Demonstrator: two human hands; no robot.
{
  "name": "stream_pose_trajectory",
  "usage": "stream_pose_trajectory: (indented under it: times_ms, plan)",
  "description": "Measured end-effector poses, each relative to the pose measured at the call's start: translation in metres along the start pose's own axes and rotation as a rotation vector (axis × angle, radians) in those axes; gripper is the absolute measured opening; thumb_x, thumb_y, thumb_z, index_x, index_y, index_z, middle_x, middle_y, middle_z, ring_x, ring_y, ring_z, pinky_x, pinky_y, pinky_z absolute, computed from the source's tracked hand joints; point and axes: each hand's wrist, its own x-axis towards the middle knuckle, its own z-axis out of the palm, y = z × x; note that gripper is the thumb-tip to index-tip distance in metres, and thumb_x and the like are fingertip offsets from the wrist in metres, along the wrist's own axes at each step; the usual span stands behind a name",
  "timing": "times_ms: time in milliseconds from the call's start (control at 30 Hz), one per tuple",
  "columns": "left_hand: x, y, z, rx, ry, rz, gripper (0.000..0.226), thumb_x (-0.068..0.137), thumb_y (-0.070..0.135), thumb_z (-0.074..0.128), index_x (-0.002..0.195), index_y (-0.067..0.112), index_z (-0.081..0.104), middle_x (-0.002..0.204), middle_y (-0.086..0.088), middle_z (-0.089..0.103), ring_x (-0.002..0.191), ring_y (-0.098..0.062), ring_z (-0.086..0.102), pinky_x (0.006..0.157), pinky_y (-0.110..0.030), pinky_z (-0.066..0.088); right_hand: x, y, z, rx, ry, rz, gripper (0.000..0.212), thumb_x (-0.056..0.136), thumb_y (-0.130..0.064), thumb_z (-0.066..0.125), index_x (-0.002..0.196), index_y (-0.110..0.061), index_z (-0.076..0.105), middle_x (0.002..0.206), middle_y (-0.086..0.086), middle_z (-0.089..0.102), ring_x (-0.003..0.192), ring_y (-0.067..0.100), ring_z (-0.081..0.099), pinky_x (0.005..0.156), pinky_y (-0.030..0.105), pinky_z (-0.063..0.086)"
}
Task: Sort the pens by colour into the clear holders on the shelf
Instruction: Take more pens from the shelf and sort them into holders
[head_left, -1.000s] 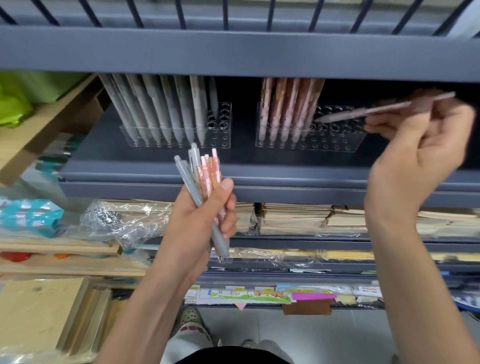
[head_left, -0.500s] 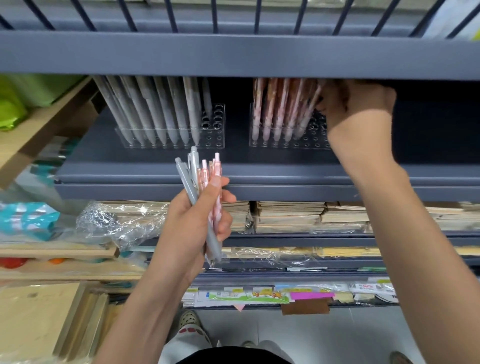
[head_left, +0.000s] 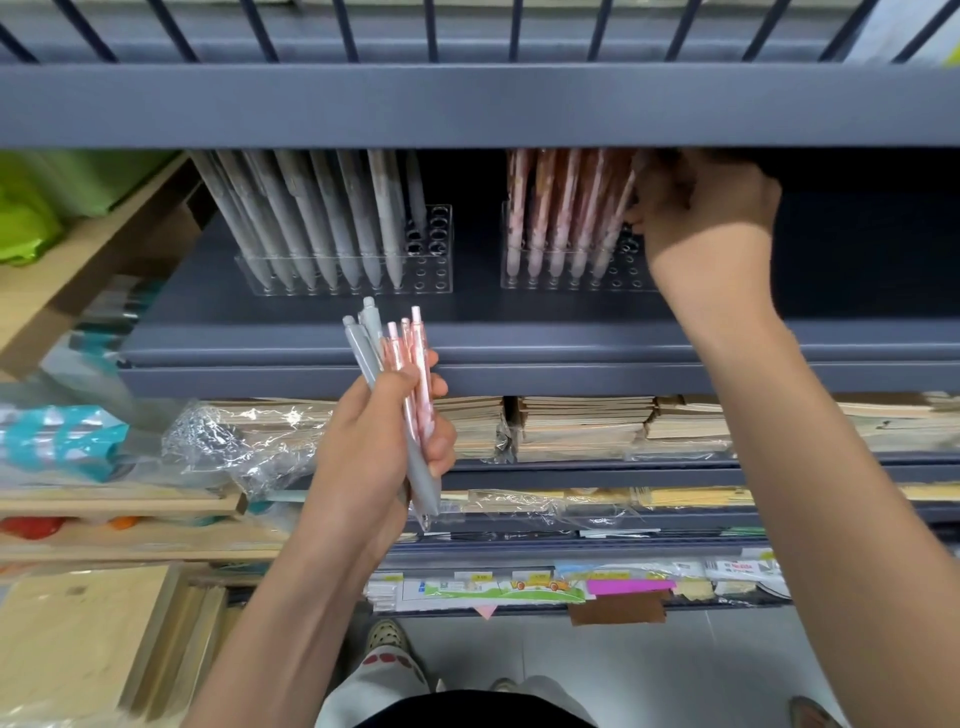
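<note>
Pens in grey and pens in pink stand in two holders on the dark grey shelf, which runs past the fingertips of both hands. An upper beam hangs just over the right fingers. Under the left fingers, a lower tier carries stacks of brown notebooks and crumpled plastic wrap. Left holder, clear, up beyond the left fingers: leaning grey row, some holes free at its right end. Right holder, clear, just below the right fingers: pink rows fill its left part. Right hand is reached in under the beam, fingers curled against the rightmost pink pen. Cannot tell if they pinch it or only touch it. Left hand is out in front of the shelf edge, fingers clamped round a mixed bundle held upright. Its grey barrels are on the left and pink on the right, tops sticking up above the fingers, tips poking out below them.
</note>
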Motion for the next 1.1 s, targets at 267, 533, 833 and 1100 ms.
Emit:
stream_pose_trajectory:
  times_ms: [267,533,833,1100]
  plan:
    - [-0.007,-0.004,0.003,0.056,-0.146,0.026,0.022,0.098,0.018,0.057,0.107,-0.002,0.058,0.06,-0.012,0.062,0.047,-0.021,0.057,0.042,-0.027,0.046,-0.059,-0.021,-0.02,0.393,-0.205,0.026,0.01,0.085,-0.038,0.063,0.081,-0.035,0.072,0.072,-0.015,0.07,0.07,0.003,0.063,0.066,0.018,0.05]
    - [-0.01,-0.012,0.024,0.043,-0.259,0.051,0.021,0.092,0.019,0.06,0.108,0.006,0.062,0.085,-0.01,0.075,0.058,-0.028,0.071,0.05,-0.032,0.057,-0.08,-0.02,-0.021,0.49,-0.716,0.025,0.013,0.082,-0.036,0.075,0.077,-0.024,0.076,0.071,0.001,0.069,0.06,0.011,0.049,0.06,0.029,0.045]
    - [-0.011,-0.016,0.044,0.015,-0.257,0.067,0.012,0.106,0.014,0.042,0.114,0.012,0.051,0.091,-0.016,0.076,0.06,-0.025,0.071,0.053,-0.028,0.057,-0.06,0.019,-0.049,0.943,-0.09,0.442,0.012,0.101,-0.012,0.046,0.095,-0.007,0.055,0.073,0.008,0.069,0.057,0.019,0.063,0.049,0.025,0.048]
    - [-0.009,-0.02,0.049,0.025,-0.29,0.112,0.018,0.103,0.014,0.048,0.112,0.003,0.058,0.093,-0.017,0.076,0.074,-0.028,0.074,0.063,-0.03,0.059,-0.011,0.057,-0.042,1.002,0.419,0.439,0.013,0.102,-0.011,0.046,0.089,-0.013,0.049,0.081,0.013,0.064,0.065,0.024,0.069,0.065,0.033,0.057]
